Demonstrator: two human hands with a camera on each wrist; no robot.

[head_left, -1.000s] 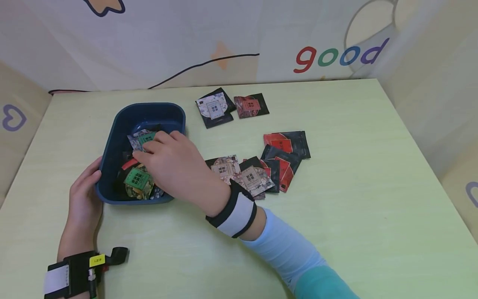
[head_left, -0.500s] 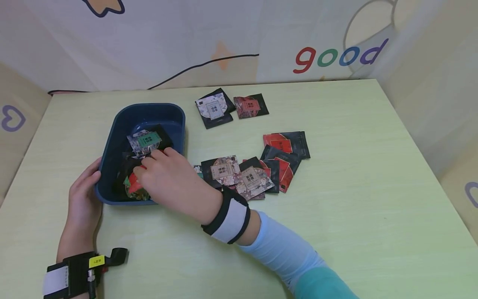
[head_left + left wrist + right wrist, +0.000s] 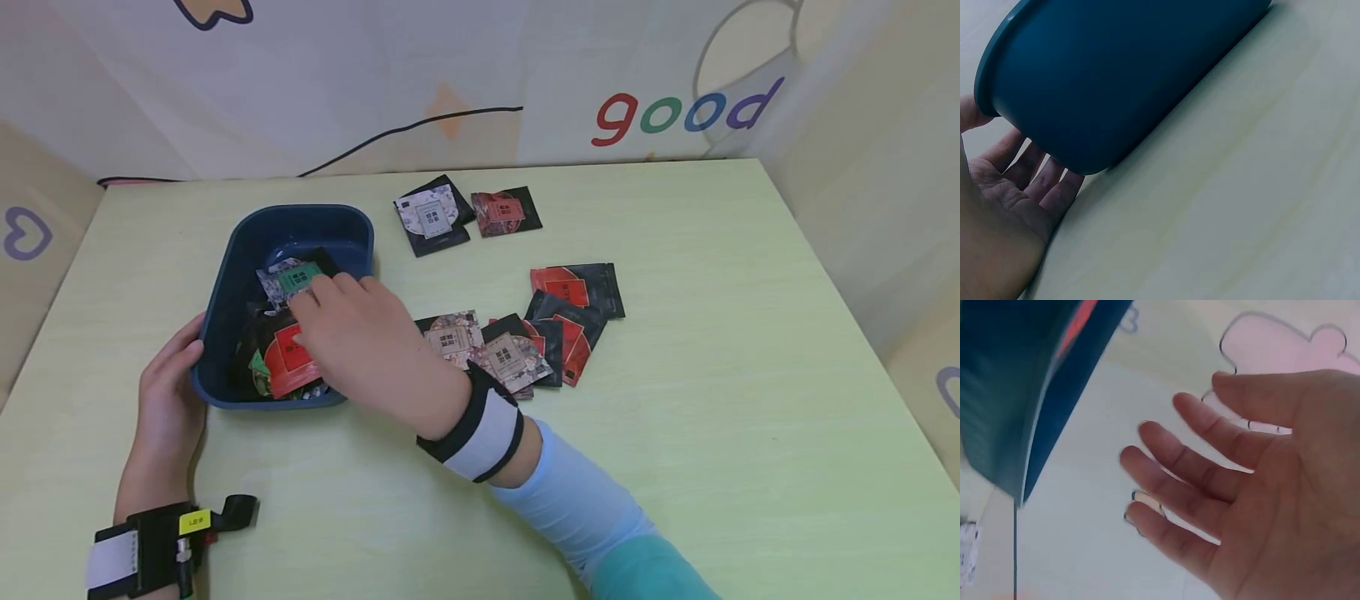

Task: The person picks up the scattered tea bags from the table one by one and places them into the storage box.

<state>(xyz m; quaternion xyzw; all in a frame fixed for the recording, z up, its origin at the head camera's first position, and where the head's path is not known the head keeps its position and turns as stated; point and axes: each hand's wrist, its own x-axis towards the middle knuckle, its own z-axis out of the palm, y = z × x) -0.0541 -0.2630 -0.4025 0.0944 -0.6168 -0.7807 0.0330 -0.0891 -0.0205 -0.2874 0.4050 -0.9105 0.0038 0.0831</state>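
Observation:
In the head view a dark blue plastic bin (image 3: 213,308) stands at the left of the table, holding several small printed sachets. A sachet with a red label (image 3: 292,354) lies uppermost near its front, partly over a green-labelled one (image 3: 258,373). Farther back in it is a sachet with a teal label (image 3: 298,277). My right hand (image 3: 375,346) hovers over the bin's right side, its fingers loosely spread with nothing between them in the right wrist view. My left hand (image 3: 171,383) rests against the bin's left outer wall, thumb by the rim and fingers fairly straight.
Right of the bin, several overlapping sachets (image 3: 506,357) lie partly behind my right forearm, beside black-and-red ones (image 3: 577,287). Toward the back lie a white-and-black sachet (image 3: 431,217) and a dark red one (image 3: 506,211). A printed cloth (image 3: 337,83) hangs behind the table (image 3: 712,400).
My right hand moved toward me with the red-labelled sachet, let it go over the green-labelled one, then drew back up and to the right. My left hand stayed at the bin.

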